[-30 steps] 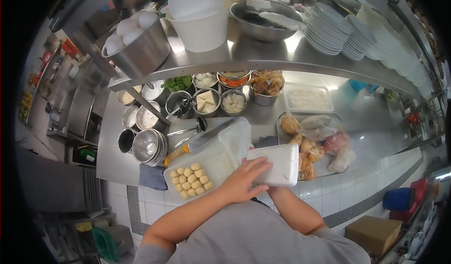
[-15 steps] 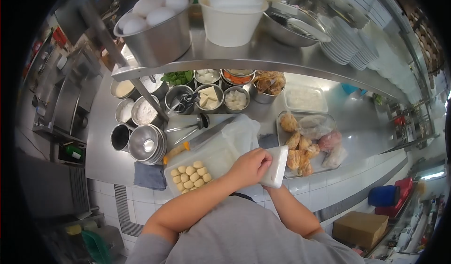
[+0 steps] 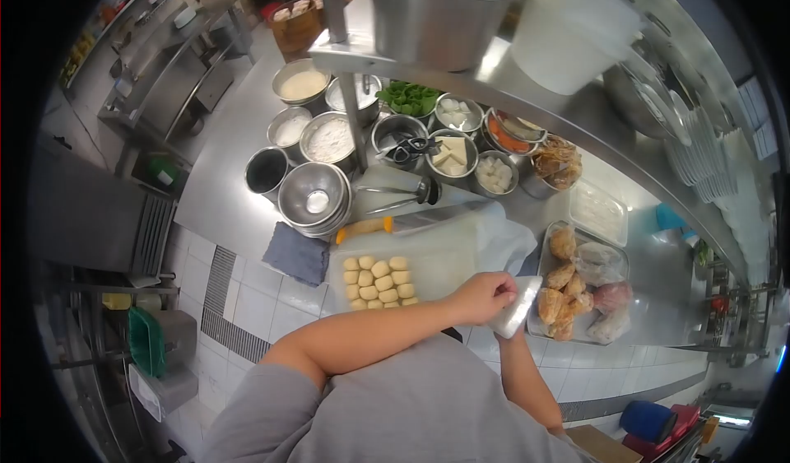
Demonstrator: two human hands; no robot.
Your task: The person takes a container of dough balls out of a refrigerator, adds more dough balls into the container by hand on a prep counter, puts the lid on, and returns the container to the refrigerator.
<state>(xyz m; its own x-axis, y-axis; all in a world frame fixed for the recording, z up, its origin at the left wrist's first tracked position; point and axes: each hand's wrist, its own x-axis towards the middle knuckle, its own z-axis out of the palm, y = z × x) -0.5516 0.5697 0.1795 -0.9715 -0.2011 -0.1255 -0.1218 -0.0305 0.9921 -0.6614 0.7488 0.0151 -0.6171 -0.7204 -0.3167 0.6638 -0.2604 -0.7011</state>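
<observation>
A white, flat-sided container [image 3: 518, 308] is held up tilted in front of my body, past the near edge of the work table. My left hand [image 3: 484, 297] reaches across to it with curled fingers at its near side; what they grip, if anything, is hidden. From below and behind, my right hand [image 3: 508, 339] supports the container, its fingers mostly out of sight. Several small dough balls [image 3: 381, 280] sit in rows on a pale cutting board [image 3: 448, 257]. Behind them lies a knife with a yellow-orange handle [image 3: 364, 229], partly under a clear plastic sheet [image 3: 498, 231].
A tray [image 3: 539, 331] of browned food pieces and plastic bags lies right. Stacked steel bowls [image 3: 313, 198], a grey cloth [image 3: 298, 253], ladles [image 3: 426, 190] and several ingredient pots [image 3: 329, 138] stand left and back. A steel shelf [image 3: 461, 80] overhangs the table, bearing eggs and plates.
The camera view has turned, so the table's contents appear shifted right and the left side shows more. Both hands stay at the white container, which now shows a narrower side.
</observation>
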